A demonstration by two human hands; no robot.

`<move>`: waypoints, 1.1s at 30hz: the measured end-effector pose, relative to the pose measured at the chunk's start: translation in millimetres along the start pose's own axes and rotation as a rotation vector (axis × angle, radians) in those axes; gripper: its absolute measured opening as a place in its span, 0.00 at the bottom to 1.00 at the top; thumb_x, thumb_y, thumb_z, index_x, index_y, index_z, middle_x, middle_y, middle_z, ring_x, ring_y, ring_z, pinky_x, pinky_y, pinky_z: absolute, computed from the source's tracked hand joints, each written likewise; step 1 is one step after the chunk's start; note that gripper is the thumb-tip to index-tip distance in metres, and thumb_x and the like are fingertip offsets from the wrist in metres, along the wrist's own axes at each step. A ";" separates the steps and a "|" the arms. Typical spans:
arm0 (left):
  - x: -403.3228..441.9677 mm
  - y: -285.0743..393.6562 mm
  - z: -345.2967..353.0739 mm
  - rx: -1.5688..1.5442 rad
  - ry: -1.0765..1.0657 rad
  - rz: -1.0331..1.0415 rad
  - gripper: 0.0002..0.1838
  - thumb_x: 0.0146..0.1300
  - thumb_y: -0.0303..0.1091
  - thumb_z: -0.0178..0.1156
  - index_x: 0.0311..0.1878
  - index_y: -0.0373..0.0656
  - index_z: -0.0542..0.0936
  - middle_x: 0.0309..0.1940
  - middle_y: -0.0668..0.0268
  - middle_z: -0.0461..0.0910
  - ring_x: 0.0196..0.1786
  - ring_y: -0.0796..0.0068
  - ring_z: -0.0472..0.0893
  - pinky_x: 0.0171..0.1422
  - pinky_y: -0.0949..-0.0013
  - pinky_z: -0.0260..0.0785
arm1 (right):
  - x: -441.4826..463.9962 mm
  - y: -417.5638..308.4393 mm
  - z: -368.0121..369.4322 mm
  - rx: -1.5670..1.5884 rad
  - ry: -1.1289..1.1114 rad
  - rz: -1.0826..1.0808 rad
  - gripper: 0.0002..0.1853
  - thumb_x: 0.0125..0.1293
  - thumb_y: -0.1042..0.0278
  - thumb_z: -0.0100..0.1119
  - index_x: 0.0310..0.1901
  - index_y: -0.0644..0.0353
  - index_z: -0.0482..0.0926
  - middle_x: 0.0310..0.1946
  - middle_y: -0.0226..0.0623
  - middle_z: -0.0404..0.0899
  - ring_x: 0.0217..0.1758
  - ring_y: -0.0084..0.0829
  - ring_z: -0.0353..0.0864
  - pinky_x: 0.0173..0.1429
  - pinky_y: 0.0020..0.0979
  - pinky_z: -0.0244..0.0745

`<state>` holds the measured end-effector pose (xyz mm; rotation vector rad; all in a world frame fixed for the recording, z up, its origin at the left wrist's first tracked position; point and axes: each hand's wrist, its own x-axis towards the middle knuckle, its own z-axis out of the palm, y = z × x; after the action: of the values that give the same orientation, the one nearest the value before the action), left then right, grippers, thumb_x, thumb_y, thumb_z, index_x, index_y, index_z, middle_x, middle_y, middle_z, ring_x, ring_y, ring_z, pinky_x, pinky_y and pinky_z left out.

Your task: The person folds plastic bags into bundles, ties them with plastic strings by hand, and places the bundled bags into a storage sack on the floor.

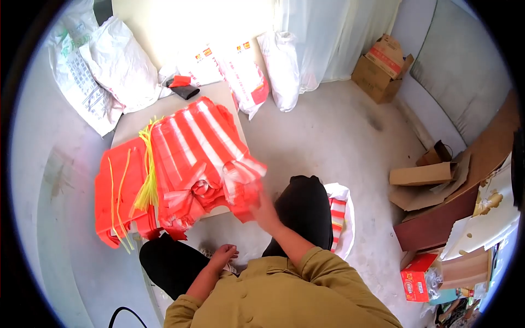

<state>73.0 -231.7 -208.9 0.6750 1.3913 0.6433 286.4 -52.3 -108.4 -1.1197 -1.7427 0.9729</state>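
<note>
Red-and-white striped plastic bags point(197, 136) lie in a stack on a low table point(128, 128), their gathered ends towards me. To the left are plain red bags point(109, 191), with a bundle of yellow ties point(147, 164) across them and a few loose strands on top. My right hand point(265, 213) is at the lower right corner of the striped stack, blurred; its fingers are not clear. Above my lap, clear of the bags, my left hand point(224, 255) has its fingers curled together, and nothing shows in it.
White sacks point(123, 65) lean behind the table, near a black and red item point(183, 87). A white sack of striped bags point(342, 218) stands beside my right knee. Cardboard boxes point(380, 71) are at the back right, with flattened cardboard point(424, 175) and a red box point(415, 279) farther right.
</note>
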 end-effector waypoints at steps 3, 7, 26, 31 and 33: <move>-9.6 12.6 3.1 0.034 0.016 -0.001 0.25 0.77 0.52 0.57 0.64 0.42 0.76 0.53 0.62 0.85 0.54 0.68 0.84 0.57 0.62 0.72 | 3.3 1.7 -2.9 -0.031 -0.019 0.072 0.38 0.71 0.58 0.63 0.75 0.70 0.61 0.75 0.60 0.61 0.77 0.54 0.65 0.78 0.43 0.63; -7.1 19.8 4.5 0.055 0.000 0.007 0.26 0.76 0.53 0.58 0.65 0.43 0.75 0.54 0.62 0.85 0.54 0.67 0.84 0.57 0.61 0.72 | 6.8 -22.3 -10.5 0.174 -0.068 0.417 0.38 0.74 0.63 0.59 0.79 0.65 0.56 0.77 0.55 0.61 0.82 0.45 0.61 0.81 0.39 0.57; -55.4 114.5 29.6 0.349 -0.219 0.466 0.13 0.72 0.38 0.64 0.51 0.40 0.84 0.46 0.65 0.86 0.48 0.75 0.83 0.56 0.68 0.75 | -24.8 26.1 15.3 0.705 -0.150 0.632 0.32 0.81 0.40 0.45 0.77 0.48 0.60 0.66 0.43 0.75 0.61 0.42 0.81 0.64 0.45 0.78; -197.6 270.4 62.7 0.333 -0.553 0.930 0.09 0.69 0.32 0.64 0.47 0.37 0.81 0.46 0.64 0.83 0.52 0.75 0.81 0.56 0.67 0.76 | -37.0 76.7 15.5 0.910 -0.377 0.771 0.31 0.81 0.42 0.48 0.75 0.51 0.62 0.66 0.44 0.75 0.62 0.43 0.81 0.66 0.45 0.77; -239.9 301.5 85.7 0.384 -0.908 1.053 0.17 0.73 0.42 0.63 0.53 0.38 0.81 0.50 0.55 0.82 0.57 0.61 0.80 0.64 0.59 0.70 | -50.8 44.7 8.8 0.744 -0.448 0.865 0.30 0.82 0.44 0.48 0.75 0.53 0.61 0.67 0.44 0.75 0.63 0.43 0.81 0.66 0.45 0.77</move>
<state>136.5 -217.8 180.4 1.7815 0.2135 0.7144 304.9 -87.8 -163.6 -1.1802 -0.9498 2.3033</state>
